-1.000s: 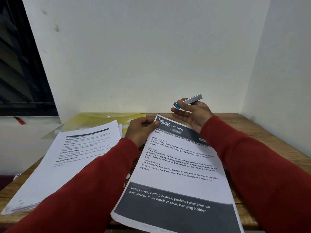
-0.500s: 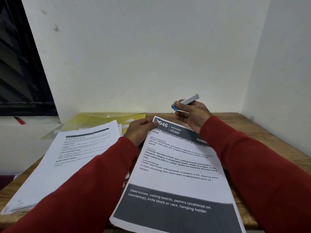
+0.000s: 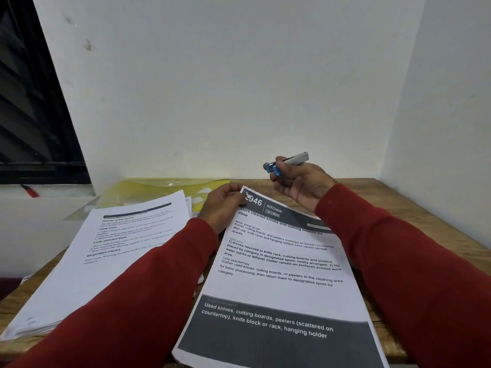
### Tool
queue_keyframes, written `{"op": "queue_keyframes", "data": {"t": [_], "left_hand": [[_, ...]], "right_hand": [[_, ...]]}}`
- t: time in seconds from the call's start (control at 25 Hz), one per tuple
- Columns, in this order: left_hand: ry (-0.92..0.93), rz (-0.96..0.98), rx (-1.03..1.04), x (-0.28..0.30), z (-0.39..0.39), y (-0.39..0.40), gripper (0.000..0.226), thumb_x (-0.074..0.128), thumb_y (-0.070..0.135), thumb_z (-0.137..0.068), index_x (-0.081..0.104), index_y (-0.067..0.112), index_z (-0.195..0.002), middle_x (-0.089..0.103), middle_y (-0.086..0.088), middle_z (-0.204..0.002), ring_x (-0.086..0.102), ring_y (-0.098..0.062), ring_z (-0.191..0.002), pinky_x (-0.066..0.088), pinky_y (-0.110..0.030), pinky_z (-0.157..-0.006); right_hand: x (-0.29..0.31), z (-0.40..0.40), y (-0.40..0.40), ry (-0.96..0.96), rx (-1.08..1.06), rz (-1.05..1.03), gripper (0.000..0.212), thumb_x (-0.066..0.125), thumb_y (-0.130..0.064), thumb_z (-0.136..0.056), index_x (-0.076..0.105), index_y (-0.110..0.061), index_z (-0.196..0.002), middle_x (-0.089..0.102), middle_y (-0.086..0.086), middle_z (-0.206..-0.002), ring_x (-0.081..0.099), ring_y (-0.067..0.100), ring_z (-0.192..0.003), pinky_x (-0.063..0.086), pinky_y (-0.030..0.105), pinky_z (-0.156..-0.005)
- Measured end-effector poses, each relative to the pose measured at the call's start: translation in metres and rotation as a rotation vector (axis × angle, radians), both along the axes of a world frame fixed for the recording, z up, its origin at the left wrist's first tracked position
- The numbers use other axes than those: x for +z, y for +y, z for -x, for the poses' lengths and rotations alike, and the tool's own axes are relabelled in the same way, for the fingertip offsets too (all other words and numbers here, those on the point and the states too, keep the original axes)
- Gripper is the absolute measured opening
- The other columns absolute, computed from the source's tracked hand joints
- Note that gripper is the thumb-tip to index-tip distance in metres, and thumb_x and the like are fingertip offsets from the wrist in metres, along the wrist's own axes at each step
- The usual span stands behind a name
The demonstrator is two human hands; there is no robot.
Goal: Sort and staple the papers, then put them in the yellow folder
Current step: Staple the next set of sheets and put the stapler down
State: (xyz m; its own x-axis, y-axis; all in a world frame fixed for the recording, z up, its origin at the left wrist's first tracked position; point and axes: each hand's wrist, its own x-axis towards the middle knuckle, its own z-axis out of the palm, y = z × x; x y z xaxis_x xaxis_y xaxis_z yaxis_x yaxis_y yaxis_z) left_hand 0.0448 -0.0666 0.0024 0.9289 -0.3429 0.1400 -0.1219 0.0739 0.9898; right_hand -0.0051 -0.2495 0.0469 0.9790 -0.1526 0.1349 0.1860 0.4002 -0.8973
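Observation:
A printed set of papers (image 3: 279,266) headed "KITCHEN" lies on the wooden table (image 3: 414,216) in front of me. My left hand (image 3: 221,205) pinches its top left corner. Above and just right of that corner, my right hand (image 3: 297,181) holds a small blue and silver stapler (image 3: 288,162) in the air, clear of the sheets. A thick stack of other papers (image 3: 106,261) sits at the left. The yellow folder (image 3: 159,189) lies flat behind that stack, against the wall, partly covered by it.
White walls close the table in at the back and right. A dark window (image 3: 29,115) is at the left, with a red and black object (image 3: 29,191) on its sill. The stack at the left overhangs the table's left edge.
My right hand has turned the stapler in its fingers and closed round it, so its blue end now points left toward the paper corner. My left hand has kept its pinch on the corner.

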Motion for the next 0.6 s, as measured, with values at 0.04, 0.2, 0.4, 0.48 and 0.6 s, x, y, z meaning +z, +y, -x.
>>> {"op": "queue_keyframes", "data": {"t": [0.04,0.2,0.4,0.48,0.6], "left_hand": [[-0.005,0.001,0.002,0.0002,0.0000,-0.0001,0.024,0.054,-0.006,-0.088,0.066,0.010,-0.100,0.071,-0.006,-0.077,0.064,-0.014,-0.056,0.054,-0.023,-0.056],[-0.022,-0.009,-0.006,-0.0011,-0.0003,0.0015,0.031,0.051,-0.007,-0.088,0.070,0.016,-0.095,0.071,-0.007,-0.081,0.065,-0.016,-0.059,0.055,-0.028,-0.061],[-0.043,-0.033,-0.023,-0.0008,0.0005,0.0023,0.026,0.057,-0.004,-0.089,0.070,0.018,-0.091,0.073,-0.006,-0.084,0.068,-0.017,-0.063,0.056,-0.030,-0.065],[-0.073,-0.054,-0.044,-0.0027,0.0001,0.0028,0.013,0.068,0.004,-0.089,0.070,0.017,-0.090,0.076,-0.009,-0.088,0.071,-0.020,-0.070,0.058,-0.033,-0.071],[-0.114,-0.083,-0.038,-0.0060,-0.0003,0.0046,0.006,0.077,0.012,-0.085,0.072,0.015,-0.088,0.077,-0.013,-0.092,0.072,-0.021,-0.073,0.059,-0.034,-0.072]], "right_hand": [[0.0018,0.0020,-0.0003,-0.016,0.050,-0.048,0.010,0.063,-0.010,-0.087,0.059,-0.010,-0.096,0.073,0.011,-0.094,0.065,0.014,-0.069,0.054,0.023,-0.063],[0.0065,0.0084,-0.0017,-0.087,0.167,-0.118,0.023,0.059,-0.017,-0.088,0.059,-0.002,-0.104,0.065,0.016,-0.122,0.055,0.012,-0.073,0.050,0.021,-0.064],[0.0037,0.0067,-0.0001,-0.078,0.183,-0.065,0.021,0.060,-0.018,-0.087,0.056,-0.007,-0.105,0.063,0.017,-0.121,0.056,0.014,-0.070,0.051,0.024,-0.064],[0.0023,0.0055,-0.0001,-0.068,0.179,-0.055,0.021,0.061,-0.017,-0.085,0.056,-0.010,-0.104,0.060,0.018,-0.121,0.058,0.015,-0.069,0.052,0.025,-0.064],[0.0015,0.0056,-0.0005,-0.059,0.171,-0.027,0.025,0.062,-0.018,-0.084,0.055,-0.010,-0.106,0.059,0.019,-0.124,0.058,0.015,-0.069,0.052,0.026,-0.065]]}}
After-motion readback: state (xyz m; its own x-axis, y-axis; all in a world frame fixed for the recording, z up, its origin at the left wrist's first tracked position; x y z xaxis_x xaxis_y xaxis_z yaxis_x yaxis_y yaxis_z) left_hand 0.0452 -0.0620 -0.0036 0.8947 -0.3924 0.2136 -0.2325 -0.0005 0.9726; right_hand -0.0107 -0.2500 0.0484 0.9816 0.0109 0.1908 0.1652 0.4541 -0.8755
